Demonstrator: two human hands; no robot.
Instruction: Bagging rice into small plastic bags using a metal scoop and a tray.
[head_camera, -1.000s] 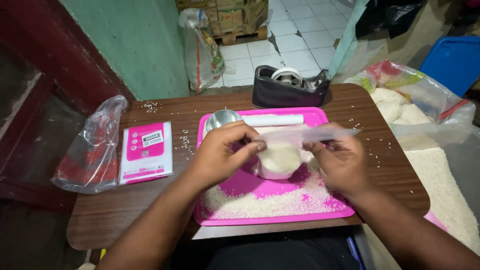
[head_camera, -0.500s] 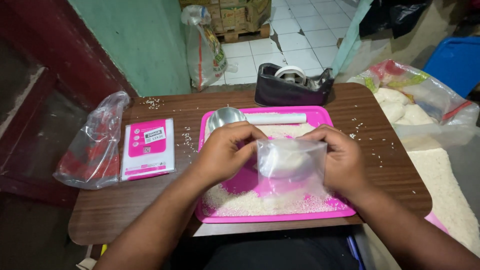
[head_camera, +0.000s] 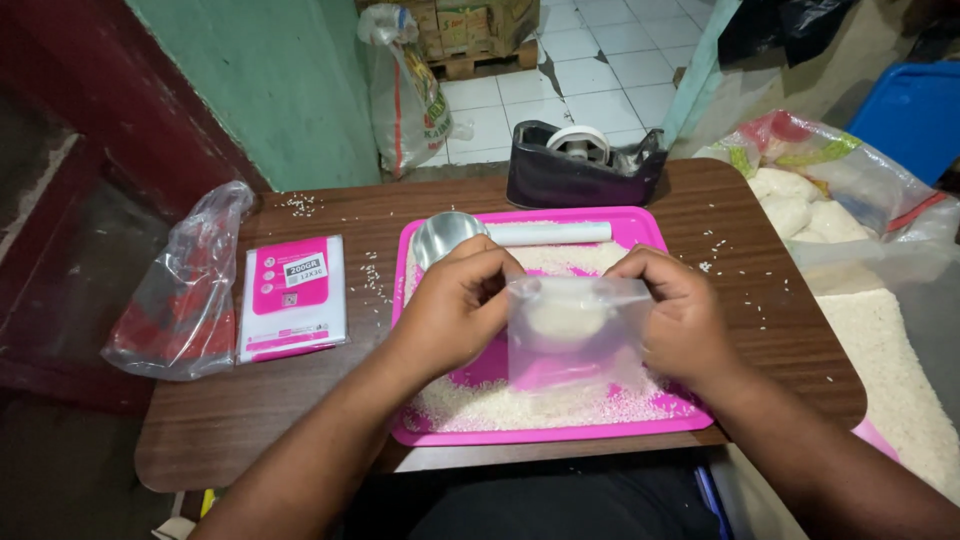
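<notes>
bag (head_camera: 572, 330) now upright, lifted | both hands' fingers (head_camera: 500, 290) pinch its top

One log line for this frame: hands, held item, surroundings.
left hand: holds bag's left top edge | right hand: holds right top edge | small clear plastic bag: upright above pink tray | rice in tray | metal scoop behind

We see a pink plastic tray (head_camera: 650, 228) at the middle of a brown wooden table (head_camera: 300, 425), a round metal scoop (head_camera: 445, 238) at its back left corner. Left of the tray lies a flat pink packet of bags (head_camera: 293, 296); behind it stands a black tape dispenser (head_camera: 580, 170)
</notes>
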